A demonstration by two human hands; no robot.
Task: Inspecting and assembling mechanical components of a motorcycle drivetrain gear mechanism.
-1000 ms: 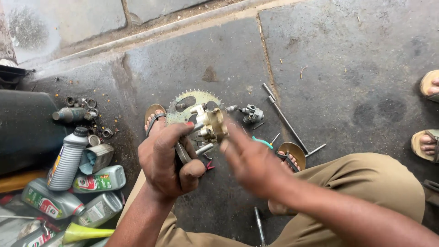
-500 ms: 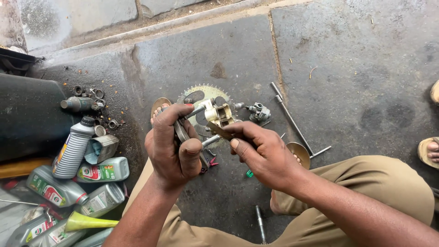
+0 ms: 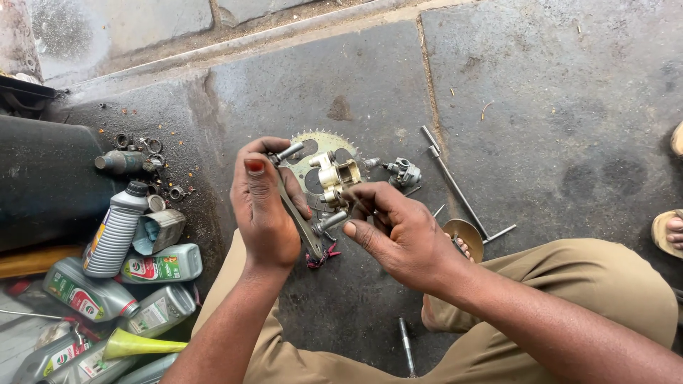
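Nearby, oil bottles point(image 3: 114, 235), sprocket point(image 3: 313, 153), long rod point(image 3: 455, 185).

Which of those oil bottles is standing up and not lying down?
The ribbed grey bottle with the black cap, beside the dark tub. The other grey bottles lie on their sides.

Upright bottle: a ribbed grey plastic oil bottle with a black cap point(image 3: 116, 231) stood at my left, leaning by the dark slab; its label was yellow and blue.
Beside it: a small crumpled grey can point(image 3: 162, 229) touched its right side.
Lying bottles: three grey plastic bottles with green and red labels point(image 3: 162, 264) point(image 3: 84, 291) point(image 3: 158, 310) lay below it, close together.
Bottom corner: more grey labelled bottles point(image 3: 60, 355) lay half out of view beside my left arm.
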